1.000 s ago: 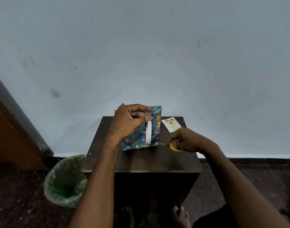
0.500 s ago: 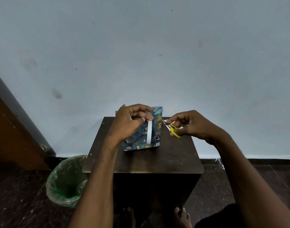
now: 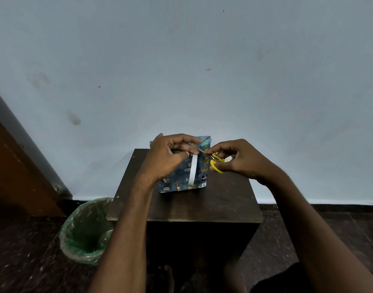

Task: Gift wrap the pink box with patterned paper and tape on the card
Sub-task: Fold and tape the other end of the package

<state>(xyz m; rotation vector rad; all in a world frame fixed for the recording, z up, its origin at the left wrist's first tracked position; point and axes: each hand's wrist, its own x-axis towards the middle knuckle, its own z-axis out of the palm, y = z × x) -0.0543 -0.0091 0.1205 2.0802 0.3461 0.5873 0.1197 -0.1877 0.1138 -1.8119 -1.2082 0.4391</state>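
Note:
The box wrapped in blue patterned paper (image 3: 199, 176) stands on the dark wooden table (image 3: 223, 199). A white strip of tape (image 3: 193, 169) runs down its front face. My left hand (image 3: 170, 157) grips the top of the box and pinches the upper end of the tape. My right hand (image 3: 238, 158) holds small yellow-handled scissors (image 3: 216, 162), whose blades point left and reach the tape's top end beside my left fingertips. The card is almost hidden behind my right hand; only a pale sliver (image 3: 229, 158) shows.
A bin lined with a green bag (image 3: 86, 231) stands on the floor left of the table. A brown wooden door (image 3: 18, 166) is at far left. A pale wall rises right behind the table. My bare feet show under the table's front.
My right hand picked the scissors up from the table, raised them, and brought the blades left to the top of the tape. My left hand has stayed on the box.

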